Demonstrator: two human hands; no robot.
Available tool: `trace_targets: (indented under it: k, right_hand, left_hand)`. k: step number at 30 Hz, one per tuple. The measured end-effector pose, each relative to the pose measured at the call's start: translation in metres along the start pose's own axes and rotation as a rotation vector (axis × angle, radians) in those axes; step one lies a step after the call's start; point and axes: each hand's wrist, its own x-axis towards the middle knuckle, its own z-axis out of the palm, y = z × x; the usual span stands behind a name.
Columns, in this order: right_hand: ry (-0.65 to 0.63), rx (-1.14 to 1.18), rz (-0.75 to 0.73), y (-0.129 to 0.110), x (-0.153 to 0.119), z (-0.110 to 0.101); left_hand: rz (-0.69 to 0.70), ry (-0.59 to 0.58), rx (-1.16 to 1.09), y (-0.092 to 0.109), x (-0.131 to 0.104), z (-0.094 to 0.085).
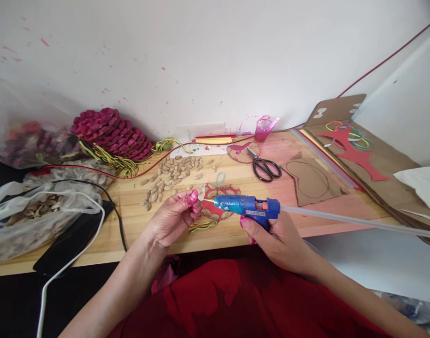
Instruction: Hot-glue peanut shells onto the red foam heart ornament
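Between thumb and fingers, my left hand pinches a pale shell. My right hand grips a blue glue gun, its nozzle pointing left at the shell, close to it or touching. A long clear glue stick sticks out from the gun's back. Below the gun lies a red piece with shells around its edge, a light blue loop at its top and yellow-green strings at its bottom; the gun partly hides it.
Loose shells are spread behind my left hand. Black scissors lie beyond the gun, near a pink cup. Cut cardboard is at right. Stacked magenta pieces, plastic bags and cables occupy the left.
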Motion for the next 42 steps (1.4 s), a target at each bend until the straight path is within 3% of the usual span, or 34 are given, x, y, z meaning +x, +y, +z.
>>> trace_targets:
  k: [6,9,13,17,20,33,42]
  right_hand:
    - [0.110,0.146,0.170,0.024,0.011,0.001]
    - [0.193,0.334,0.304,0.043,0.024,0.002]
    - [0.312,0.484,0.307,0.056,0.039,0.005]
    - [0.322,0.500,0.313,0.058,0.045,0.010]
    - [0.296,0.496,0.348,0.060,0.046,0.012]
    - [0.241,0.469,0.309,0.064,0.046,0.013]
    - [0.237,0.381,0.303,0.059,0.045,0.010]
  left_hand:
    - [0.067,0.180,0.218,0.008,0.001,0.002]
    - [0.154,0.238,0.556,0.011,0.002,0.001]
    - [0.245,0.269,1.121,0.008,0.004,0.005]
    - [0.314,0.279,1.525,0.004,0.008,0.015]
    - [0.279,0.264,1.716,0.005,0.011,0.023]
    - [0.162,0.207,2.161,0.003,0.020,0.040]
    - [0.266,0.173,2.256,-0.002,0.022,0.038]
